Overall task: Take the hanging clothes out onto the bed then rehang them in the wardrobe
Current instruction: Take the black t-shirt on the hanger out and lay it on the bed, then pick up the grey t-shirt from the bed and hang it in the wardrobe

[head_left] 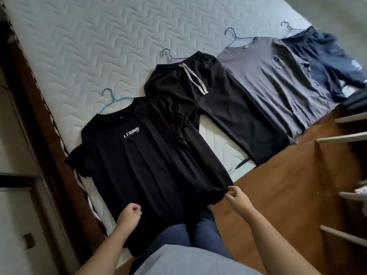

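Note:
Four garments on hangers lie side by side on the white quilted mattress (83, 48). Nearest is a black T-shirt (139, 159) with a white chest logo, on a blue hanger (111, 98); its lower part hangs off the bed edge over my legs. Beyond it lie black drawstring trousers (224, 108), a grey T-shirt (266, 76) and a dark blue garment (325, 56). My left hand (130, 213) is curled into a fist over the black T-shirt's lower part; whether it holds fabric is unclear. My right hand (235, 195) pinches the shirt's hem at its right corner.
The brown wooden bed frame (288, 185) runs along the near side of the mattress. White shelf edges (347, 135) stand at the right. A pale cabinet (23, 215) sits at the left beside the bed. My blue jeans (178, 237) are below the shirt.

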Tool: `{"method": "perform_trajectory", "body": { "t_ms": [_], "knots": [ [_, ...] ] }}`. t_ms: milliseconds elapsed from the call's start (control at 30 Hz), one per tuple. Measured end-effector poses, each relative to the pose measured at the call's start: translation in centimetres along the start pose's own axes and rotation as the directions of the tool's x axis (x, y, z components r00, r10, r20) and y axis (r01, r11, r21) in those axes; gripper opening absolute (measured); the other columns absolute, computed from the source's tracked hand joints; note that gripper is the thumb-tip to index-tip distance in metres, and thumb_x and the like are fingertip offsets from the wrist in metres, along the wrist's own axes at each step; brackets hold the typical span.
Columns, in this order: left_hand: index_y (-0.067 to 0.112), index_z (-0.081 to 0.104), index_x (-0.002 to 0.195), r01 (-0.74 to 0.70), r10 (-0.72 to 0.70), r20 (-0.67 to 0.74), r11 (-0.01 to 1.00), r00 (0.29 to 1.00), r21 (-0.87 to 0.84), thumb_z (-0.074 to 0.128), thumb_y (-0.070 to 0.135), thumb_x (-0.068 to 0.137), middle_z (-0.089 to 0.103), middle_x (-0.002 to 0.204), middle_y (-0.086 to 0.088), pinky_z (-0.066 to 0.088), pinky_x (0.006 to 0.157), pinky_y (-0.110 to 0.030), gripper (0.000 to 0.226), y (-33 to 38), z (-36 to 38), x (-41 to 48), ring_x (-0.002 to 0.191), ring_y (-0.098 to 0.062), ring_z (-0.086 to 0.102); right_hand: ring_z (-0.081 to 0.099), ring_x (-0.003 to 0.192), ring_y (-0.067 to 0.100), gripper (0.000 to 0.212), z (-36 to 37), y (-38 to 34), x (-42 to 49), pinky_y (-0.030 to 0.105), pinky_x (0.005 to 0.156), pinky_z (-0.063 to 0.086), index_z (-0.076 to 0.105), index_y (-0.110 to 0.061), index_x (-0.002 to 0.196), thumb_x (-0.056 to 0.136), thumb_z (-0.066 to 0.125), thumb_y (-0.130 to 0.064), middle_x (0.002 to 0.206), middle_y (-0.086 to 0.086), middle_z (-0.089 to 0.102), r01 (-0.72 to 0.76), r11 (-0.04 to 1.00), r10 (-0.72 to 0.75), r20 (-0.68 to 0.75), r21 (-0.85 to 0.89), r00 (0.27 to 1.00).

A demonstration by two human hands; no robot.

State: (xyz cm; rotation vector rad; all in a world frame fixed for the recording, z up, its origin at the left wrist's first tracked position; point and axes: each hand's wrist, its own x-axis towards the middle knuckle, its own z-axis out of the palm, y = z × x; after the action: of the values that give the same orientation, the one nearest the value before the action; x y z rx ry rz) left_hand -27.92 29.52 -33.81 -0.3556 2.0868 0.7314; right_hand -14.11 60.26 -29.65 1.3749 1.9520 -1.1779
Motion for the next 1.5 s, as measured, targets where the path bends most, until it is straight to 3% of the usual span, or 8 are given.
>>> {"method": "perform_trajectory", "body": {
  "t_ms": [433, 667, 833, 967, 1067, 1233, 1400, 1500],
  "knots": [
    [0.013, 0.056, 0.075, -0.244, 0.141, 0.257, 0.871, 0.956, 0.427, 0.044, 0.008, 0.088, 0.062, 0.074, -0.007, 0.047, 0.070, -0.032, 0.019, 6.2, 7.0, -4.7, 0.066, -0.020, 0.055, 0.054, 0.074, 0.023, 0.019, -0.8, 23.5, -11.6, 0.023, 0.053, 0.033, 0.056, -0.003, 0.108, 0.092, 0.047, -0.011, 0.095, 0.015, 0.060, -0.312, 0.623, 0.565, -0.136, 0.717, 0.814],
    [0.003, 0.055, 0.093, -0.264, 0.179, 0.236, 0.873, 0.955, 0.410, 0.044, 0.008, 0.092, 0.059, 0.073, -0.010, 0.039, 0.056, -0.028, 0.012, 12.5, 15.8, -8.3, 0.061, -0.021, 0.052, 0.051, 0.070, 0.021, 0.009, -3.6, 31.8, -12.7, 0.022, 0.055, 0.029, 0.057, -0.009, 0.092, 0.091, 0.048, -0.013, 0.081, 0.008, 0.059, -0.321, 0.483, 0.582, -0.025, 0.815, 0.813],
    [0.003, 0.052, 0.096, -0.135, 0.074, 0.184, 0.928, 0.980, 0.346, 0.038, 0.007, 0.092, 0.059, 0.091, -0.013, 0.039, 0.086, -0.037, 0.015, 17.5, 25.0, -12.1, 0.082, -0.026, 0.056, 0.052, 0.072, 0.019, 0.019, -10.1, 40.2, -13.4, 0.021, 0.051, 0.031, 0.057, 0.001, 0.105, 0.093, 0.047, -0.008, 0.096, 0.016, 0.058, -0.273, 0.460, 0.605, -0.073, 0.845, 0.793],
    [0.013, 0.047, 0.062, -0.400, 0.221, 0.380, 0.770, 0.898, 0.497, 0.039, 0.006, 0.081, 0.048, 0.060, -0.008, 0.042, 0.049, -0.019, 0.021, 23.0, 35.6, -16.5, 0.057, -0.024, 0.048, 0.050, 0.070, 0.023, 0.028, -14.3, 47.2, -15.5, 0.022, 0.053, 0.030, 0.054, 0.013, 0.113, 0.093, 0.046, -0.006, 0.102, 0.025, 0.059, -0.319, 0.395, 0.679, -0.040, 0.861, 0.733],
    [0.016, 0.058, 0.073, -0.618, 0.335, 0.531, 0.560, 0.778, 0.552, 0.045, 0.013, 0.083, 0.063, 0.078, -0.011, 0.052, 0.076, -0.035, 0.016, 25.9, 42.9, -19.9, 0.079, -0.029, 0.061, 0.050, 0.067, 0.021, 0.031, -17.2, 50.1, -15.8, 0.022, 0.053, 0.032, 0.052, 0.014, 0.115, 0.093, 0.048, -0.006, 0.104, 0.027, 0.059, -0.347, 0.342, 0.718, -0.005, 0.873, 0.696],
    [0.016, 0.059, 0.102, -0.764, 0.422, 0.637, 0.366, 0.645, 0.531, 0.047, 0.021, 0.090, 0.060, 0.092, 0.001, 0.038, 0.072, -0.023, 0.018, 31.0, 48.0, -25.1, 0.084, -0.015, 0.055, 0.053, 0.079, 0.026, 0.028, -22.4, 50.0, -11.6, 0.027, 0.060, 0.032, 0.054, 0.003, 0.114, 0.094, 0.046, -0.014, 0.096, 0.017, 0.059, -0.325, 0.296, 0.698, 0.029, 0.898, 0.715],
    [0.026, 0.057, 0.081, -0.692, 0.472, 0.506, 0.505, 0.722, 0.517, 0.050, 0.015, 0.088, 0.067, 0.090, -0.006, 0.048, 0.077, -0.033, 0.015, 37.5, 48.1, -20.8, 0.084, -0.023, 0.062, 0.055, 0.086, 0.026, 0.014, -30.4, 46.2, -3.3, 0.047, 0.093, 0.044, 0.053, -0.005, 0.100, 0.094, 0.044, -0.014, 0.095, 0.013, 0.060, -0.260, 0.384, 0.606, -0.029, 0.886, 0.795],
    [0.021, 0.057, 0.081, -0.587, 0.434, 0.397, 0.637, 0.809, 0.500, 0.048, 0.009, 0.088, 0.066, 0.087, -0.011, 0.048, 0.082, -0.040, 0.017, 41.6, 48.3, -17.0, 0.084, -0.029, 0.063, 0.055, 0.080, 0.022, 0.012, -36.8, 44.0, 2.4, 0.032, 0.072, 0.049, 0.054, -0.006, 0.098, 0.094, 0.045, -0.012, 0.096, 0.014, 0.061, -0.250, 0.500, 0.536, -0.070, 0.829, 0.841]
  ]
}}
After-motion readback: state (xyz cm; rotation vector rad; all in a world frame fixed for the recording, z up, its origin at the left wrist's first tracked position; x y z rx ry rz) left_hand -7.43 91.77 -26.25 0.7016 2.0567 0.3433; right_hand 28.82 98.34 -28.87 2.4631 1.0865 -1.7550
